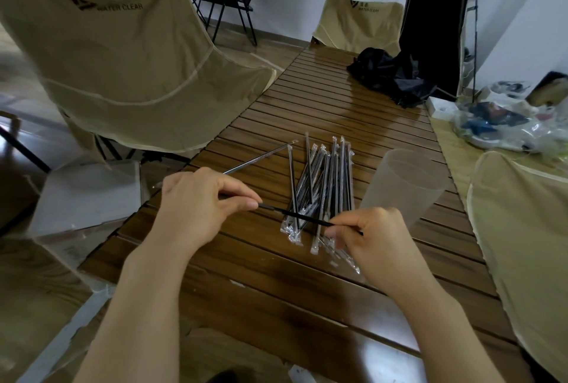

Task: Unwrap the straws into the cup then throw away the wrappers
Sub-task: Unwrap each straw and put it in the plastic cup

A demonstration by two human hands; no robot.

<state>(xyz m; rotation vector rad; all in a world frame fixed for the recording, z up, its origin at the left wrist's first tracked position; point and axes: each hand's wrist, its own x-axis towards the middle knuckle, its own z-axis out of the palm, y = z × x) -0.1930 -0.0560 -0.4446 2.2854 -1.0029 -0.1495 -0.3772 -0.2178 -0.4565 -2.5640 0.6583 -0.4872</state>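
A thin black straw [295,215] stretches between my two hands above the wooden slatted table [338,112]. My left hand [199,201] pinches its left end, where a clear wrapper [258,156] trails up and away from my fingers. My right hand [365,233] pinches the straw's right end. Behind the straw lies a pile of several wrapped black straws [322,186]. A frosted translucent cup [405,183] stands to the right of the pile, just beyond my right hand.
Tan folding chairs stand at the left [123,53], the far end [359,20] and the right [522,244]. A black cloth bundle [390,75] lies on the far table. A white bin [89,192] sits on the floor at left. Plastic bags [504,118] clutter the right.
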